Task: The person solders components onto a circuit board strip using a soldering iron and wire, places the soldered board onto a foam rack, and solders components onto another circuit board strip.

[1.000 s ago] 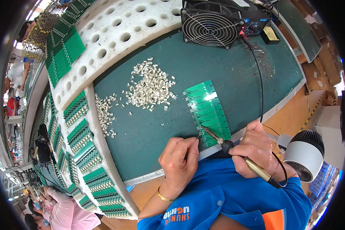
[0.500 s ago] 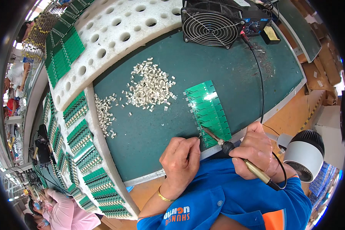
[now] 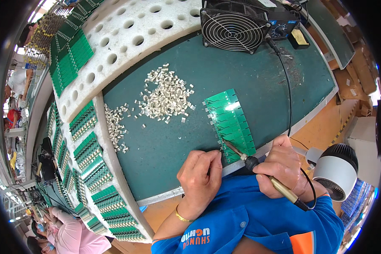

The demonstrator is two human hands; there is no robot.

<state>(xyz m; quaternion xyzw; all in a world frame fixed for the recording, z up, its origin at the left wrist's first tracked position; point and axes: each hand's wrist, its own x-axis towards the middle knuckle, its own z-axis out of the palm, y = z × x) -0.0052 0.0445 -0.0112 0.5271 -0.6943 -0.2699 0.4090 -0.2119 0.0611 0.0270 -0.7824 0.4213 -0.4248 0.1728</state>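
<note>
While the right hand (image 3: 281, 169) grasps a gold-handled, black-collared soldering iron (image 3: 252, 162), the pinched left hand (image 3: 199, 175) (its contents unclear) is nearer the rectangular green circuit panel (image 3: 230, 120), lying ahead-right, long axis pointing away.

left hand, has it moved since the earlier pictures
Yes, slightly: the left hand has shifted a little to the right, judged against the white foam panel, which sits in the same place.

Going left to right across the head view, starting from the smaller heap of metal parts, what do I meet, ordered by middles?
Smaller heap → larger heap → left hand → green circuit board → right hand around a soldering iron → white-and-black rounded device.
</note>
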